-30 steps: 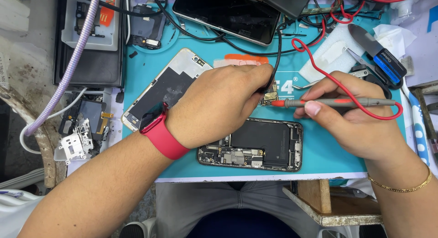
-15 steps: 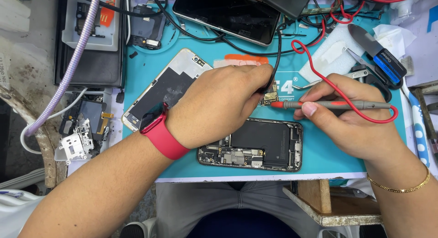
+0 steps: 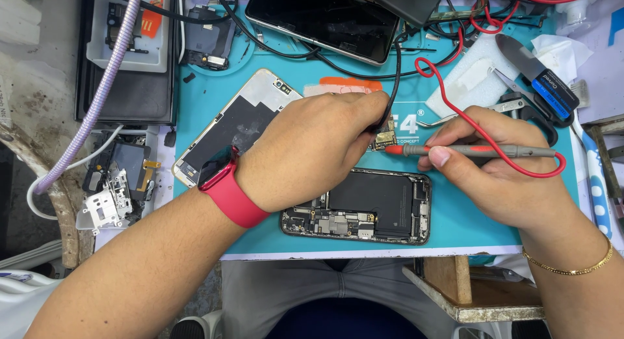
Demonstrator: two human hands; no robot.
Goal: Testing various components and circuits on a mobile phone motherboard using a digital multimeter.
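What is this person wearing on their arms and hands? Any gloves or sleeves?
No gloves and no sleeves: both forearms are bare to the edge of the picture. The left hand has a red band around its wrist, broad and smooth, like a smartwatch strap, with a dark edge at its upper end. The right hand has a thin gold chain bracelet at the wrist. No rings show.

At mid-frame the left hand (image 3: 312, 150) pinches a black probe (image 3: 389, 98) and the right hand (image 3: 494, 170) a red-tipped probe (image 3: 468, 150) against a small circuit board (image 3: 385, 139).
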